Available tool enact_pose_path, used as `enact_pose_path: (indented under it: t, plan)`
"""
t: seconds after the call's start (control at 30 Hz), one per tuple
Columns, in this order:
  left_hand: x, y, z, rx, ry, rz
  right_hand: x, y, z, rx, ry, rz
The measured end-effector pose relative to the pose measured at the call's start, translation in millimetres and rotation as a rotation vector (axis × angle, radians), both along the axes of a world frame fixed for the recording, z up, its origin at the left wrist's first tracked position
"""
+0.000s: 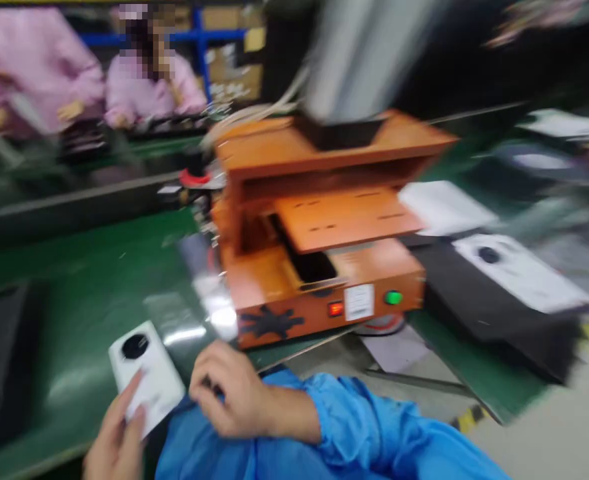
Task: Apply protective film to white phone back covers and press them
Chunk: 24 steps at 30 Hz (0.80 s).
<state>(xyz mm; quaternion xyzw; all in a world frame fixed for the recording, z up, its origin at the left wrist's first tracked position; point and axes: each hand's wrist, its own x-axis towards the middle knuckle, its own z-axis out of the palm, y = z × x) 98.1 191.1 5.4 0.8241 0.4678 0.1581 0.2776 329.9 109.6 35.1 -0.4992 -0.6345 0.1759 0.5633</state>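
My left hand (117, 437) holds a white phone (147, 377) with a round black camera ring, back side up, at the front edge of the green table (74, 300). Beside it, my right hand (237, 393), in a blue sleeve, is curled with the fingers closed near the phone's lower right corner; whether it grips anything is blurred. Just behind both hands stands an orange press fixture (319, 240) with a green button and a red light on its front.
Another white phone (519, 270) lies on a black tray (479, 307) right of the fixture. White sheets sit further right. Two people in pink coats (149, 87) work at a far bench. Floor with yellow-black tape shows bottom right.
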Motion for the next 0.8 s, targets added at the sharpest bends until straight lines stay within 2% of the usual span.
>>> enact_pose_path:
  t: [0.03, 0.07, 0.13, 0.27, 0.4, 0.47, 0.6, 0.8]
  plan:
    - [-9.3, -28.6, 5.4, -0.007, -0.057, 0.13, -2.7, 2.5, 8.0, -0.074, 0.074, 0.049]
    - [-9.6, -50.3, 9.6, -0.041, -0.103, 0.197, -3.7, 8.3, 15.0, -0.15, 0.134, 0.1]
    - [3.2, -71.5, 13.4, -0.109, -0.121, 0.181, -3.9, 27.3, 23.8, -0.284, 0.191, 0.145]
    - [21.9, -71.6, 13.5, 0.12, 0.015, 0.163, -5.9, 66.5, 24.0, -0.426, 0.169, 0.106]
    - [11.1, -65.1, 5.4, 0.532, 0.101, 0.13, -6.3, 91.1, 18.4, -0.553, 0.102, 0.073]
    - [4.1, -60.3, -3.3, 0.669, 0.103, 0.088, -7.6, 98.9, 16.4, -0.611, 0.092, 0.066]
    - [2.7, -56.0, -20.5, 0.644, 0.074, 0.006, -13.3, 106.3, 10.3, -0.622, 0.067, 0.054]
    - [20.5, -65.9, -33.8, 0.643, 0.016, 0.139, -23.3, 103.9, -4.9, -0.575, -0.013, -0.006]
